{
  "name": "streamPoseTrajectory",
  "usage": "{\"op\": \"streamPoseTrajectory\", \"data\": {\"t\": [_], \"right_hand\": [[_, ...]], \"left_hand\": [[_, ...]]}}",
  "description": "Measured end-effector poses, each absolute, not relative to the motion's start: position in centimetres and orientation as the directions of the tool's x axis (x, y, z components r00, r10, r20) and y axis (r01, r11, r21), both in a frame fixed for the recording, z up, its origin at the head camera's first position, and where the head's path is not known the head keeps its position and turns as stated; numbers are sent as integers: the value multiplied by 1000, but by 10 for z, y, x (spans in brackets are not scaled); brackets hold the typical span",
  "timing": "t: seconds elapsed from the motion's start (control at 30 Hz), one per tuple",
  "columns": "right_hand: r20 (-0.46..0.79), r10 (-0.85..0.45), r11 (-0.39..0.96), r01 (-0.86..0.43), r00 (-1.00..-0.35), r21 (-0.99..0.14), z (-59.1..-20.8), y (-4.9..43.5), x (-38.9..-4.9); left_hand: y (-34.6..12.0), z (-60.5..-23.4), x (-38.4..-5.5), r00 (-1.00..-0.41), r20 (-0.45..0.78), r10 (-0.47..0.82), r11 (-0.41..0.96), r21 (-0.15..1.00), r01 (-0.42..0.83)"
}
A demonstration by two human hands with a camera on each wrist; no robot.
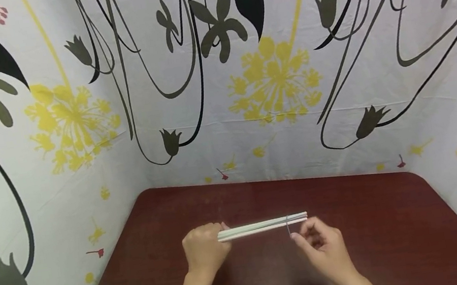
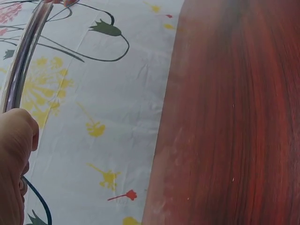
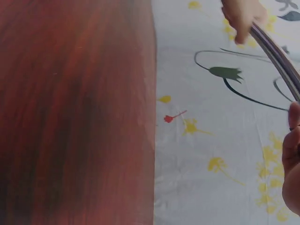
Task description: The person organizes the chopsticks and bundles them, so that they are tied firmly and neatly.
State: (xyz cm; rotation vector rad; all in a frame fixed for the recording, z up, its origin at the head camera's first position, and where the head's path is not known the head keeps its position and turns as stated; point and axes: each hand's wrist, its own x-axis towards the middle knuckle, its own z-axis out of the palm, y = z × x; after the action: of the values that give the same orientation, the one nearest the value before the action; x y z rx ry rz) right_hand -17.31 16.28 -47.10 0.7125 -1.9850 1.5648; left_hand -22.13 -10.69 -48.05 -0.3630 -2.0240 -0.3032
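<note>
My left hand [image 1: 205, 248] grips one end of a bundle of long, thin white sticks [image 1: 251, 229], which points to the right above the table. A thin dark band [image 1: 288, 225] loops around the bundle near its right end. Just below that end, my right hand [image 1: 328, 251] pinches the hanging part of the band between thumb and finger. In the left wrist view the bundle [image 2: 23, 61] rises from my left fist [image 2: 14, 140]. From the right wrist, the bundle [image 3: 279, 63] runs between both hands, and the band is hard to make out.
A dark red wood-grain table [image 1: 379, 218] lies under both hands, its far corners rounded. Behind it and at both sides hangs white cloth [image 1: 205, 111] printed with flowers and stems, close against the table edges.
</note>
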Motion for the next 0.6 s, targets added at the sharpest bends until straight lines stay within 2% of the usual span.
{"op": "streamPoseTrajectory", "data": {"t": [0.07,0.17,0.23,0.3,0.4,0.47,0.5,0.53,0.6], "right_hand": [[658,-161,148,-677,-736,-721,-476,163,-173],[542,-312,22,-576,-780,-817,-483,168,-174],[527,-415,10,-583,-742,-812,-487,171,-176],[600,-508,47,-716,-618,-697,-491,172,-178],[719,-582,162,-921,-379,-354,-492,167,-176],[762,-589,219,-961,-268,-168,-491,160,-171],[782,-578,230,-966,-233,-118,-490,156,-169],[801,-553,234,-966,-229,-115,-490,152,-167],[858,-455,184,-968,-238,-171,-490,143,-165]], "left_hand": [[-109,-481,-223,-458,882,114,927,71,368],[-114,-477,-224,-503,860,85,936,105,337],[-117,-475,-225,-547,836,51,940,145,310],[-119,-474,-226,-599,800,24,944,179,277],[-118,-472,-226,-679,734,3,943,224,246],[-115,-473,-225,-717,697,2,943,238,234],[-113,-473,-225,-728,685,1,940,247,234],[-112,-474,-224,-734,679,-2,938,255,234],[-110,-476,-222,-730,683,-15,936,266,229]]}}
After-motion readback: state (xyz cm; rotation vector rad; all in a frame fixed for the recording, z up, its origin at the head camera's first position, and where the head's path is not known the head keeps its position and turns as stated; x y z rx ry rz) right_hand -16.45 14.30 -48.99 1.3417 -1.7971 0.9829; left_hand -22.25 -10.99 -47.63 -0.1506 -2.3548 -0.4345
